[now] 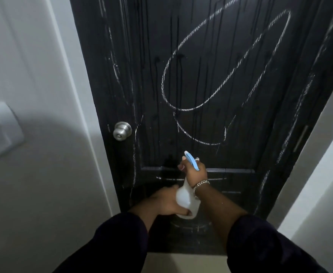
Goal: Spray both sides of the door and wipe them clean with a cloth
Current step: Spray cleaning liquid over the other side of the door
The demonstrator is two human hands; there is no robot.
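Left hand [162, 201]: cupped under the bottle [187, 201], fingers curled at its base.
Right hand [194, 171]: wrapped round the bottle's neck, finger on trigger.
Bottle: between both hands, nozzle toward door [211, 75].
Door: just beyond, chalk-marked, wet streaks.

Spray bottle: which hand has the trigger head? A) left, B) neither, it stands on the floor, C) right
C: the right hand grips the neck of the spray bottle under its blue trigger head, nozzle aimed at the black door, while the left hand supports the bottle's base.
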